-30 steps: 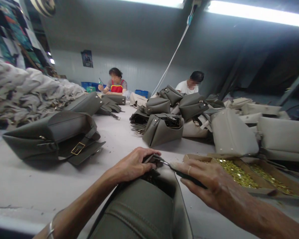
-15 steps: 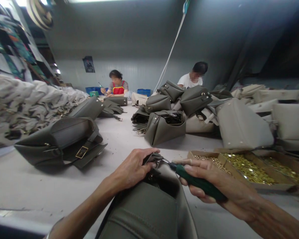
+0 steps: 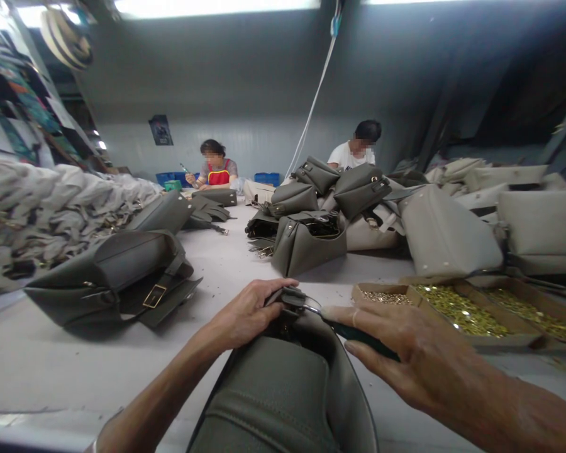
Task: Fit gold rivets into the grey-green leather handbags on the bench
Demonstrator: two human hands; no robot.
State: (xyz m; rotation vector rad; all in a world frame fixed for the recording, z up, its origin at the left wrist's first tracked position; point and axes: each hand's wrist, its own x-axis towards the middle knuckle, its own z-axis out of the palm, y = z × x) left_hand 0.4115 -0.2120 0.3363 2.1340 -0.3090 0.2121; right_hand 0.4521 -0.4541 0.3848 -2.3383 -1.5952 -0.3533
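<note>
In front of me an olive-grey leather handbag [image 3: 283,371] stands with its side opening facing up. My left hand [image 3: 249,314] grips the bag's top edge, with the thumb and fingers pinched around a folded leather tab [image 3: 287,296]. From the right, my right hand [image 3: 396,340] is closed around a screwdriver [image 3: 365,340] with a dark green handle. Its metal shaft meets the tab beside my left fingertips. The tool's tip is hidden in the leather.
Cardboard trays [image 3: 471,314] of small gold hardware lie to the right. An open grey bag [image 3: 108,277] with a buckle lies left. More bags [image 3: 311,242] are piled ahead, pale ones [image 3: 448,233] to the right. Two co-workers [image 3: 217,170] sit at the far side.
My right hand has turned over the screwdriver handle, its back now facing up and covering more of it. The left hand keeps its hold. The view has shifted slightly.
</note>
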